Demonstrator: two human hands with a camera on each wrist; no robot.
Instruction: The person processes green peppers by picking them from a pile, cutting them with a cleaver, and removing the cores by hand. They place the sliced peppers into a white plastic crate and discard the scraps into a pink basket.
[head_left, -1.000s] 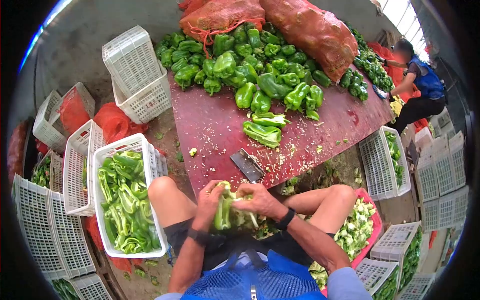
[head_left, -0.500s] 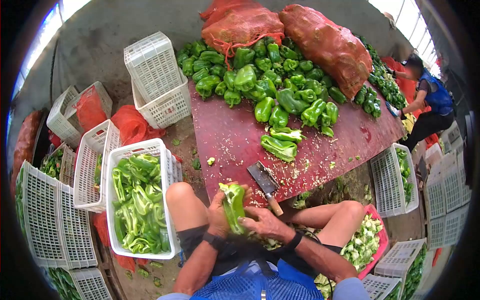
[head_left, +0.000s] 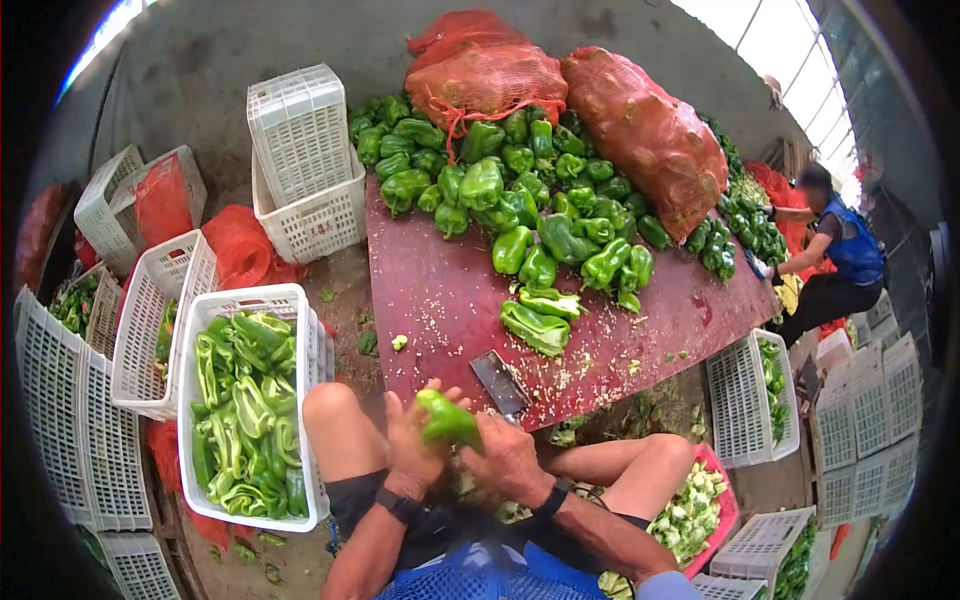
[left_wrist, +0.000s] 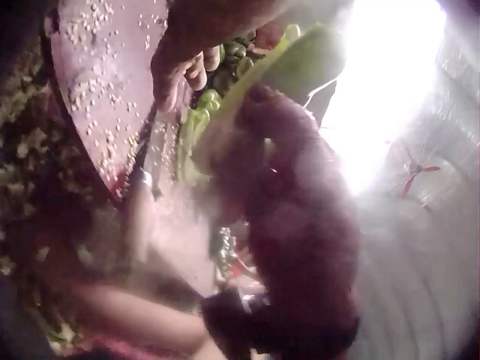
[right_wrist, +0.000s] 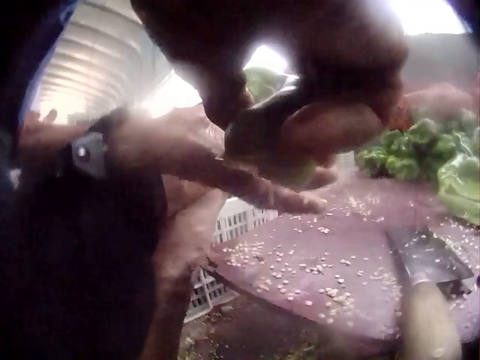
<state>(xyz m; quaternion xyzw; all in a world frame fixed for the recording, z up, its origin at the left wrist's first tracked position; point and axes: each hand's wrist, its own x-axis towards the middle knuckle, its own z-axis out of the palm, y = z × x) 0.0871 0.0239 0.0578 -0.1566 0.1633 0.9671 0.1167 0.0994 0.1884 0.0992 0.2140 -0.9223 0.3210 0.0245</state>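
Observation:
A green bell pepper piece (head_left: 447, 418) is held above the lap, its glossy skin facing up in the head view. My right hand (head_left: 507, 462) grips its near end, fingers curled round it in the right wrist view. My left hand (head_left: 412, 447) lies alongside with fingers extended; in the right wrist view they reach out beneath the pepper. A cleaver (head_left: 499, 383) lies on the dark red table (head_left: 430, 300) just beyond the hands, its wooden handle (right_wrist: 430, 322) showing in the right wrist view. Two cut pepper pieces (head_left: 535, 327) lie farther up the table.
Whole peppers (head_left: 560, 190) are heaped before red mesh sacks (head_left: 650, 140). At the left stands a white crate (head_left: 190, 400) of cut peppers. A pink tub (head_left: 722, 510) of pale scraps sits by the right knee. Another person (head_left: 835, 250) bends at the far right.
The pepper has turned from showing its cut edge to showing its skin, and leans toward the right hand. The left hand has loosened from round it. The head view has shifted.

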